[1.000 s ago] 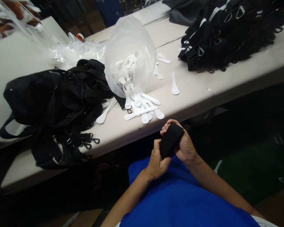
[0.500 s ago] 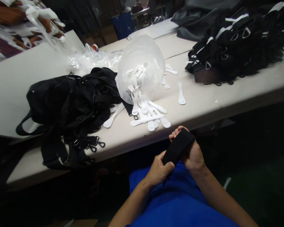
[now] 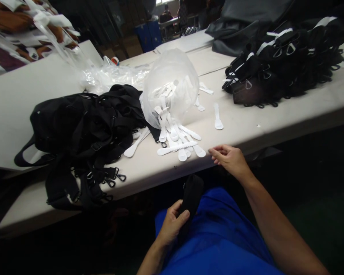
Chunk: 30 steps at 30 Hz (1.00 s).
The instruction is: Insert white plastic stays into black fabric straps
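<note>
My left hand (image 3: 172,223) is wrapped round a folded black strap (image 3: 192,193), held low over my blue clothing. My right hand (image 3: 231,160) is apart from it, above the table's front edge, fingers stretched out loosely and nothing visible in them. Just left of its fingertips lies a pile of white strips (image 3: 182,153) with notched edges and rounded ends. They spill from the mouth of a clear plastic bag (image 3: 172,76) that holds more of them. A single white strip (image 3: 218,119) lies beyond my right hand.
A black bag (image 3: 65,118) and tangled straps with metal clips (image 3: 114,177) lie on the left of the table (image 3: 243,133). At the right is a heap of black strapped items with clips (image 3: 275,72). Clear plastic wrapping (image 3: 111,74) lies behind. Two people sit far back.
My right hand has let go of the black strap and moved up, towards the white strips. The left hand has lowered leftward with the strap, which now stands more upright.
</note>
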### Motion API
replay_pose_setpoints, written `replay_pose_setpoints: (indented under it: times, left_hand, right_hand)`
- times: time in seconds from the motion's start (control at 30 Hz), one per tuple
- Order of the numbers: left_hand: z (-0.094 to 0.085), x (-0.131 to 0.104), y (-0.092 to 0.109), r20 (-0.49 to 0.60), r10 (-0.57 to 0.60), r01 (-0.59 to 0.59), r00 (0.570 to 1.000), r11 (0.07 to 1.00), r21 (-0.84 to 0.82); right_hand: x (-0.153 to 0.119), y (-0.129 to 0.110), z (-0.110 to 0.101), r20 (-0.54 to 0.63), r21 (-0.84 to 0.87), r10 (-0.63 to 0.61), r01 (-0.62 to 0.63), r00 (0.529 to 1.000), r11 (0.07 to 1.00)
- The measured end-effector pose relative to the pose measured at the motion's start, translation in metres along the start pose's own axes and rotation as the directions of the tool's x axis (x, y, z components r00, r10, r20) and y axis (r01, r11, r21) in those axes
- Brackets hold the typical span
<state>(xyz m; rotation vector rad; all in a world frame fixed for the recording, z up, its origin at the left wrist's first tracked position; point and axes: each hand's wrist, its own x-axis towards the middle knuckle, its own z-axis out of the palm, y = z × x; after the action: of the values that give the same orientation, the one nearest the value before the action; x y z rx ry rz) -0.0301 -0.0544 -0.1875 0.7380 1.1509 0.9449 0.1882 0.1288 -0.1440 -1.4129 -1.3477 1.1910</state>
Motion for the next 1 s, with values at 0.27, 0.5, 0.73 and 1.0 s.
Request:
replay_pose_setpoints:
  times: [0.27,0.5,0.73,1.0]
  left_hand:
    - [0.003,0.006,-0.016,0.041,0.099,-0.104,0.994,0.983,0.152]
    - [-0.002,0.011,-0.015,0.04,0.127,-0.131,0.991,0.982,0.138]
    - [-0.005,0.009,-0.009,-0.038,0.135,-0.127,0.99,0.979,0.16]
    - [-0.007,0.01,0.005,-0.055,0.089,-0.089,0.995,0.996,0.001]
  right_hand:
    - [0.013,-0.021,0.034,0.07,-0.263,0.009,0.01,0.998,0.965]
    - [0.036,-0.024,0.018,-0.029,-0.338,-0.209,0.187,0.978,0.923]
    - [0.057,-0.025,-0.008,-0.117,-0.544,-0.241,0.141,0.963,0.827]
    - [0.049,-0.035,-0.024,-0.142,-0.699,-0.118,-0.015,0.983,0.715]
